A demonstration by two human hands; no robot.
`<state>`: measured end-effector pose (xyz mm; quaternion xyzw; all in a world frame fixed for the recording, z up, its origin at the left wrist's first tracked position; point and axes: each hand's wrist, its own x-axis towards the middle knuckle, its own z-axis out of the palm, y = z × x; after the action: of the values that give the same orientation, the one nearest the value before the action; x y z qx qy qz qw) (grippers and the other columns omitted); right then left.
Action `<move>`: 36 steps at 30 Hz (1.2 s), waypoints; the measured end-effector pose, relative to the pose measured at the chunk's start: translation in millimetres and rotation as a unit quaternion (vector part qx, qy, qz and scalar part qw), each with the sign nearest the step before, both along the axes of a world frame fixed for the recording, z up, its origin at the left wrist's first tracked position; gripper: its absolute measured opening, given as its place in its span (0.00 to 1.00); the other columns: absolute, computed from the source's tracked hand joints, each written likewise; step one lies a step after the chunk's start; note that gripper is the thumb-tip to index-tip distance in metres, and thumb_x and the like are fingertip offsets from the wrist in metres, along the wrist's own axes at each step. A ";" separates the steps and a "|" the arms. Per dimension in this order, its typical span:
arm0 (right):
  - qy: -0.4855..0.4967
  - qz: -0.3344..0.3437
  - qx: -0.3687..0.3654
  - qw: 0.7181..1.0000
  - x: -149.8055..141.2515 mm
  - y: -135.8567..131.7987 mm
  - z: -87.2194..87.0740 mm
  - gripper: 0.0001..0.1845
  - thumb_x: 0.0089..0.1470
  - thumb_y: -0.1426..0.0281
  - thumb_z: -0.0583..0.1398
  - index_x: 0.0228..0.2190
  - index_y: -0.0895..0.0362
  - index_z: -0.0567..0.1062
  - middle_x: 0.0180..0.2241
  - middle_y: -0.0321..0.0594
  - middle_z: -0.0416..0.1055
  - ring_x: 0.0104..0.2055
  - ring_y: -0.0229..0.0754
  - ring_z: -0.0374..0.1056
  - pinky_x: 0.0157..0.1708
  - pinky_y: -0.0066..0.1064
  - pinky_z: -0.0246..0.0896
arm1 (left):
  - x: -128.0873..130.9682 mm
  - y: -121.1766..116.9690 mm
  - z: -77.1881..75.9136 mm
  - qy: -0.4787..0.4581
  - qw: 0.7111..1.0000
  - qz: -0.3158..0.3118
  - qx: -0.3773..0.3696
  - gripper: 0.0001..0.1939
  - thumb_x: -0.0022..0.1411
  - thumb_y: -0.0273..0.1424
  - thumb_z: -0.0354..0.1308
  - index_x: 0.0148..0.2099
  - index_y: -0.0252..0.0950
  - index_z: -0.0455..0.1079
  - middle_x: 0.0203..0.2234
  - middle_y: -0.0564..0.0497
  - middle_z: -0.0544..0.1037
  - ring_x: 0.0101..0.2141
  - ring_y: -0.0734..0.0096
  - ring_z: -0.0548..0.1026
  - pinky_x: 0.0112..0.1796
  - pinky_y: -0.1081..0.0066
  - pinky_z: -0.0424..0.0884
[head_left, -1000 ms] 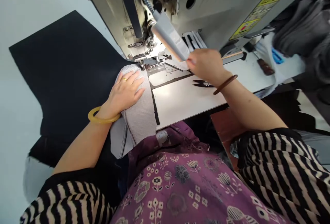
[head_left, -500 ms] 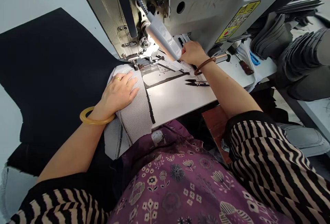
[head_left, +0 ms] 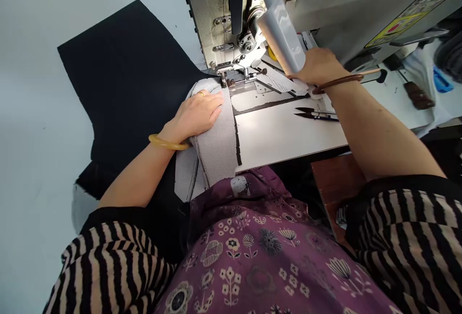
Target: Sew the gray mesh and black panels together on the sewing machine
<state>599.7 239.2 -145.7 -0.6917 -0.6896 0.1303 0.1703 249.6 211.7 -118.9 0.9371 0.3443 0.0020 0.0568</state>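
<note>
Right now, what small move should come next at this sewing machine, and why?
Perhaps bring the right hand from beside the lamp to the pale fabric: only the left hand rests on it, near the presser foot.

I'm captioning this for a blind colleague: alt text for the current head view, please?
A person's left hand rests on light grey fabric at a sewing machine, with black fabric to the left. The right hand is partly hidden by a lamp; snips lie on the white table.
</note>
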 end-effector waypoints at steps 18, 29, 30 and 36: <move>0.594 -0.070 -0.355 0.719 -176.4 -141.2 25.4 0.13 0.56 0.69 0.59 0.24 0.54 0.60 0.11 0.24 0.59 0.10 0.31 0.56 0.09 0.20 0.56 | 2.9 -4.4 -12.0 -0.023 0.994 0.017 0.104 0.21 0.70 0.29 0.41 0.59 0.34 0.68 0.48 0.40 0.76 0.47 0.54 0.74 0.47 0.59 0.73; 0.569 -0.077 -0.373 0.729 -178.2 -117.8 34.5 0.15 0.61 0.75 0.55 0.23 0.55 0.61 0.11 0.29 0.64 0.11 0.32 0.60 0.10 0.19 0.56 | 3.9 -3.7 -12.7 -0.012 0.997 0.005 0.072 0.26 0.68 0.26 0.41 0.63 0.33 0.67 0.58 0.39 0.72 0.50 0.50 0.73 0.49 0.53 0.71; 0.563 -0.076 -0.378 0.731 -178.8 -117.3 34.7 0.15 0.61 0.75 0.54 0.23 0.55 0.61 0.11 0.30 0.64 0.12 0.32 0.61 0.10 0.19 0.57 | 4.4 -4.2 -12.2 -0.016 0.998 0.008 0.065 0.25 0.69 0.28 0.41 0.63 0.32 0.67 0.58 0.38 0.72 0.50 0.50 0.73 0.49 0.53 0.71; 0.513 -0.012 -0.355 0.781 -172.5 -119.1 27.1 0.15 0.62 0.72 0.55 0.23 0.55 0.61 0.14 0.30 0.66 0.14 0.32 0.63 0.14 0.21 0.58 | 2.8 -3.7 -14.7 -0.058 0.996 0.006 0.073 0.24 0.72 0.37 0.42 0.61 0.35 0.69 0.56 0.41 0.74 0.51 0.51 0.73 0.50 0.54 0.70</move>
<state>427.2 120.1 -118.6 -0.5420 -0.3971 0.6996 0.2432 252.4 208.1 -133.6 0.9349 0.3451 0.0821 0.0086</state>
